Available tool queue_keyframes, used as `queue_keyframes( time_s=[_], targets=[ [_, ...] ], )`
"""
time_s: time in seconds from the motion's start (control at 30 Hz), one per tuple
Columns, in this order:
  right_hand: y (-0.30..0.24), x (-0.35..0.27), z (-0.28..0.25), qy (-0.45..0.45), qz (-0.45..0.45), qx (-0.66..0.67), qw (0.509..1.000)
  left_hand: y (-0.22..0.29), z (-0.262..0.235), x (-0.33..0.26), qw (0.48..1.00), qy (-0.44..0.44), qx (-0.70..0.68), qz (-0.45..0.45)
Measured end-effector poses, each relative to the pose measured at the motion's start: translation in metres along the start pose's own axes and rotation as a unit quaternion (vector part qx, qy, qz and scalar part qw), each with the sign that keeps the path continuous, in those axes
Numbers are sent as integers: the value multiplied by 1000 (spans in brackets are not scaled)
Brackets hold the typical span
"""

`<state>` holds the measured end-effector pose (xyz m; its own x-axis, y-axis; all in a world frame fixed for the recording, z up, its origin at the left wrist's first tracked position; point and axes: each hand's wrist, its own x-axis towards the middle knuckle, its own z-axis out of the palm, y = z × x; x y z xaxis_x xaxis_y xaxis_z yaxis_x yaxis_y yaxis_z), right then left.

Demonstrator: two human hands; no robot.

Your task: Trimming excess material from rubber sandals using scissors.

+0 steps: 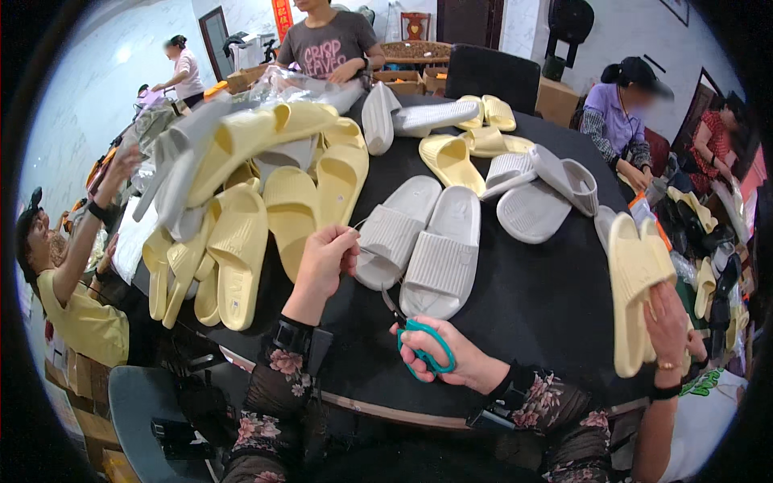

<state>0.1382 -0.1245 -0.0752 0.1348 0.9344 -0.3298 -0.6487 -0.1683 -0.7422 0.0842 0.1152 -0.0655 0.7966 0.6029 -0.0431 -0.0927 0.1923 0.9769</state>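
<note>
A pile of yellow slippers (241, 201) lay left of the grey slipper pair (423, 241) on the black surface (531, 298). The left hand (326, 259) was closed in a pinching grip on a thin thread, touching the pair's left edge. Just below the pair, the right hand (447, 354) held the green-handled scissors (419, 338) in a closed grip. Far right of the pair, another person's hand (667, 322) held yellow slippers (636, 282).

Left hand (326, 259) raised with fingers pinched together; right hand (439, 350) lies low, fingers curled shut.
</note>
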Motion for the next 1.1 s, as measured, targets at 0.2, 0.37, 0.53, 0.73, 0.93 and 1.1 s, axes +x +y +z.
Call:
queue_keyframes(
  time_s=[0.2, 0.37, 0.53, 0.73, 0.93, 1.1],
  targets=[
    [4, -6, -2, -2, -11, 6, 1000, -4, 2, -2, 987, 79, -89, 108],
    [3, -6, 0, -13, -2, 25, 1000, 8, -1, -10, 972, 94, -150, 158],
    [5, -1, -2, -23, -3, 34, 999, 37, -9, -55, 966, 140, -70, 208],
    [4, -4, -3, -11, 1, 26, 1000, 31, -51, -127, 967, 155, 40, 198],
    [4, -3, -2, -25, 12, 24, 999, 1, -115, -206, 933, 301, 138, 139],
    [3, -5, 0, -29, 10, 12, 999, -55, -179, -258, 899, 409, 135, 76]
  ],
)
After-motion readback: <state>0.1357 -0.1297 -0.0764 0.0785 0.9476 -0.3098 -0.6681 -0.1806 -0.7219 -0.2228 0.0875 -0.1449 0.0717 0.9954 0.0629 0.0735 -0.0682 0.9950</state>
